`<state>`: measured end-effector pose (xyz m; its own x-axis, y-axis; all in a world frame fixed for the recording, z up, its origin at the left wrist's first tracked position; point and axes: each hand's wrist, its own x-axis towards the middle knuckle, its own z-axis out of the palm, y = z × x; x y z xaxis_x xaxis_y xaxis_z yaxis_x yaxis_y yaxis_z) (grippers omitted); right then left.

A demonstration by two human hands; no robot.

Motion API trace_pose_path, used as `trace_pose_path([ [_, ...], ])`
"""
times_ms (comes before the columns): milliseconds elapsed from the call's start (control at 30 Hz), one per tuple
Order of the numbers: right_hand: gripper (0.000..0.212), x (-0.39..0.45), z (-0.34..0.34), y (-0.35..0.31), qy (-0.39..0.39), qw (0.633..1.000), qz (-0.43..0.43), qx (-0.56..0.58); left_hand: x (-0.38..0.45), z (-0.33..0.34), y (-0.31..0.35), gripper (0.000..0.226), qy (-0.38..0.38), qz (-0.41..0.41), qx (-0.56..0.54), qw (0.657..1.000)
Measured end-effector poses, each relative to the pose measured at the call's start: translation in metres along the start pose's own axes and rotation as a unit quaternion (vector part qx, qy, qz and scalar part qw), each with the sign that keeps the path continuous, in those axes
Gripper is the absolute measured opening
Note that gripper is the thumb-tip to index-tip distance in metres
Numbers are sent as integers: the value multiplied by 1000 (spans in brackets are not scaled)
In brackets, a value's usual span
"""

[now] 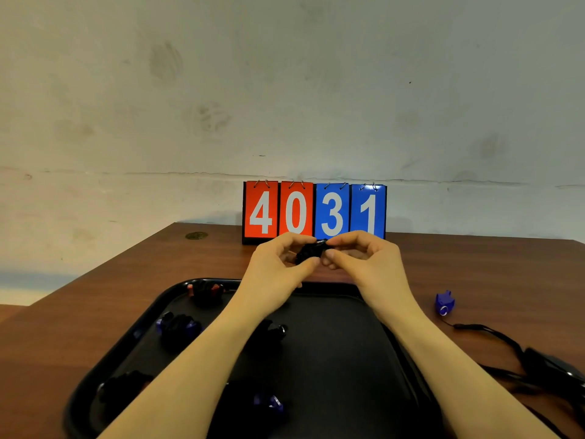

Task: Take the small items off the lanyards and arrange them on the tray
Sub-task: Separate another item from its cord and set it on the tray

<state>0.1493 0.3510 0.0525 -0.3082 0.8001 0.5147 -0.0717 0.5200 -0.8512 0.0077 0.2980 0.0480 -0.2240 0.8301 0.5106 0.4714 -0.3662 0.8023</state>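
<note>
Above the far rim of the black tray [133, 340], my left hand [278, 264] and my right hand [364, 258] meet and both pinch a small black item [308, 252], partly hidden by the fingers. Several small items lie in the tray: a red-and-black bundle [205, 291], a blue-and-black bundle [177, 326], a black one [269, 332], another black one [122, 391] and a blue one [269, 403]. On the table to the right lies a blue item [444, 302], attached to a black lanyard [506, 343].
A flip scoreboard [313, 212] reading 4031 stands at the back of the brown table [126, 280], against a pale wall. A dark pile of lanyards [557, 372] lies at the right edge. A round metal disc [196, 235] sits at the table's back left.
</note>
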Motion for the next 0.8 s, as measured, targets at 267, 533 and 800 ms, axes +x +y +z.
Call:
trace_pose_path([
  [267, 17, 1, -3, 7, -20, 983, -110, -147, 1, -1, -3, 29, -5, 14, 50, 999],
  [533, 14, 6, -7, 17, -34, 934, -257, -246, 1, 1, -8, 26, -28, 33, 67, 997],
  [800, 16, 6, -7, 19, -28, 921, -282, -266, 1, 6, -12, 26, -78, 6, 27, 997],
])
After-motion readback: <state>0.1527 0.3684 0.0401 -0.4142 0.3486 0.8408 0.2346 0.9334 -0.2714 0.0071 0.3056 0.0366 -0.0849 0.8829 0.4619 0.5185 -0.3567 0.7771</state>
